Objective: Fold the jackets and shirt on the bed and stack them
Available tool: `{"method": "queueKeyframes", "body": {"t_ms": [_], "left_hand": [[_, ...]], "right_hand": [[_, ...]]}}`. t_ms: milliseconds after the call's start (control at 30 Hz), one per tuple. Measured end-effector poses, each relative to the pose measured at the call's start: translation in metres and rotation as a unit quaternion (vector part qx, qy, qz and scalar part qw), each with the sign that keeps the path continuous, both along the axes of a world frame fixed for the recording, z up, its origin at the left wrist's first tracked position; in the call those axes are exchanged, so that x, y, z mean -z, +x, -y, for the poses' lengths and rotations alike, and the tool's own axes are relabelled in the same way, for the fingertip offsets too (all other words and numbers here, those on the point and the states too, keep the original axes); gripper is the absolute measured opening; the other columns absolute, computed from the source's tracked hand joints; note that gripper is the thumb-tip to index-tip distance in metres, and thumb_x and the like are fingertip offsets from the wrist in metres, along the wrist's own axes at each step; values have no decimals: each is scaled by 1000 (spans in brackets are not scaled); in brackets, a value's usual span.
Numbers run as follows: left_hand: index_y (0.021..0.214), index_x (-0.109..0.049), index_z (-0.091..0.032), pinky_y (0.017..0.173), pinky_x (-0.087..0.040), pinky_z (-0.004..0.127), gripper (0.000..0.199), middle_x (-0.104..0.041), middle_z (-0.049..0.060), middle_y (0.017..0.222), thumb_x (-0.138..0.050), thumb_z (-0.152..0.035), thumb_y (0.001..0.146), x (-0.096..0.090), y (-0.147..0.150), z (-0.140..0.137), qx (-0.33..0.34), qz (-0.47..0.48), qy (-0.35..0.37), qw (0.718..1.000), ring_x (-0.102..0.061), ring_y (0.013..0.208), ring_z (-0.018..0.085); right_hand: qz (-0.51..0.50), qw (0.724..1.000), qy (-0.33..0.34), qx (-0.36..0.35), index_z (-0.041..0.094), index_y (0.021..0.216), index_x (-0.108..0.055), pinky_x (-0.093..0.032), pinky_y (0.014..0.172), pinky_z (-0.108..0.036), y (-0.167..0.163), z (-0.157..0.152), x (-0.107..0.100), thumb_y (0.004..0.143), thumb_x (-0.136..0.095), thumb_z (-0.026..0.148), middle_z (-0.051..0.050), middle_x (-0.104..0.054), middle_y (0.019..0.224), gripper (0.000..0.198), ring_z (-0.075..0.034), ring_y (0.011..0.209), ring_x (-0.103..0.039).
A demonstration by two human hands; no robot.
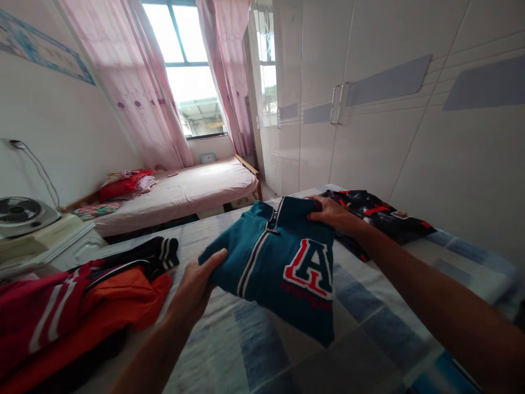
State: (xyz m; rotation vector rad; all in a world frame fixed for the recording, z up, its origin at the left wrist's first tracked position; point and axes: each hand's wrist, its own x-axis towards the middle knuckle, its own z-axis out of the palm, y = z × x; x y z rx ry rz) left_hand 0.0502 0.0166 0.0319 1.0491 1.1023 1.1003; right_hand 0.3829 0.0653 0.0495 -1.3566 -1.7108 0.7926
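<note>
Left hand (202, 280) and right hand (334, 213) have fingers clamped on teal zip jacket (270, 268), chest patch (310, 268) reads "A", red lettering (305, 297) below too blurred.

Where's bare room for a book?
On the checked sheet, between the left forearm, teal jacket and blue item; also the pink bed, near its wooden end. Crowded: orange clothing at left, black clothing right of the jacket.

teal jacket (268, 268) | letter patch (309, 268): "A" | red lettering (305, 296) beneath: blurred
</note>
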Motion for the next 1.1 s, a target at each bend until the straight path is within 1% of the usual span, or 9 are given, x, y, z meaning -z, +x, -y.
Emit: {"method": "queueKeyframes", "body": {"t_ms": [133, 233, 300, 400, 533, 600, 700, 800, 1100], "left_hand": [[87, -62, -17, 49, -47, 29, 38, -56, -2, 53, -65, -51, 70, 36, -30, 34, 57, -233, -41, 970, -55, 47, 17], [82, -61, -19, 55, -47, 29, 34, -58, 0, 59, -65, -50, 71, 41, -47, 36, -48, -359, 92, 927, -58, 57, 20], [96, -63, -22, 73, -49, 31, 32, -65, 5, 89, -64, -45, 74, 35, -49, 34, -90, -375, 217, 897, -62, 85, 24], [118, -60, -28, 106, -31, 38, 40, -51, 5, 134, -59, -37, 80, 29, -35, 32, 9, -390, 345, 854, -42, 125, 27], [131, -50, -30, 113, -13, 47, 48, -40, 2, 145, -54, -39, 84, 50, -10, 32, 201, -431, 337, 813, -23, 138, 29], [129, -53, -31, 112, -18, 46, 43, -42, 2, 143, -49, -38, 87, 62, -6, 30, 214, -409, 309, 832, -29, 135, 28], [119, -60, -28, 108, -29, 38, 36, -48, 4, 137, -50, -35, 86, 71, -9, 24, 55, -342, 298, 890, -42, 126, 26], [110, -64, -24, 91, -43, 37, 33, -64, 8, 106, -54, -38, 82, 71, -15, 16, -61, -342, 249, 904, -58, 100, 26], [119, -60, -21, 72, -44, 33, 47, -61, 3, 77, -62, -37, 74, 88, -31, 13, -22, -363, 207, 908, -57, 71, 21]], "right_hand": [[208, 976, 24, 62, 9, 120, -56, -46, 89, -34, -17, -18, 40, 68, -53, 8, -13, -64, 113, 52, -23, 101, -60], [242, 963, 81, 93, 10, 125, -52, -35, 101, -39, -35, -5, 51, 74, -49, 11, -15, -52, 130, 51, -25, 119, -47], [263, 950, 150, 73, 14, 129, -49, -32, 104, -39, -51, 9, 46, 82, -46, 19, -11, -49, 133, 47, -24, 124, -42], [310, 926, 217, 16, 22, 133, -46, -26, 107, -43, -75, 24, 43, 88, -45, 32, -6, -44, 140, 46, -24, 133, -31], [376, 911, 158, -56, 23, 130, -51, -22, 108, -44, -86, 17, 64, 92, -38, 41, -5, -44, 141, 43, -24, 133, -31], [380, 913, 122, -89, 22, 120, -59, -28, 105, -39, -83, 5, 70, 94, -31, 38, -5, -55, 131, 41, -21, 126, -42], [336, 936, 95, -52, 19, 112, -63, -36, 98, -34, -83, -18, 60, 96, -26, 35, -6, -62, 120, 44, -20, 114, -53], [284, 956, 74, 7, 16, 115, -62, -36, 97, -32, -98, -44, 44, 93, -32, 36, -9, -60, 123, 42, -21, 114, -53], [229, 972, 54, 25, 18, 115, -61, -46, 78, -24, -151, -82, 40, 80, -52, 33, -4, -69, 100, 39, -17, 90, -63]]}}
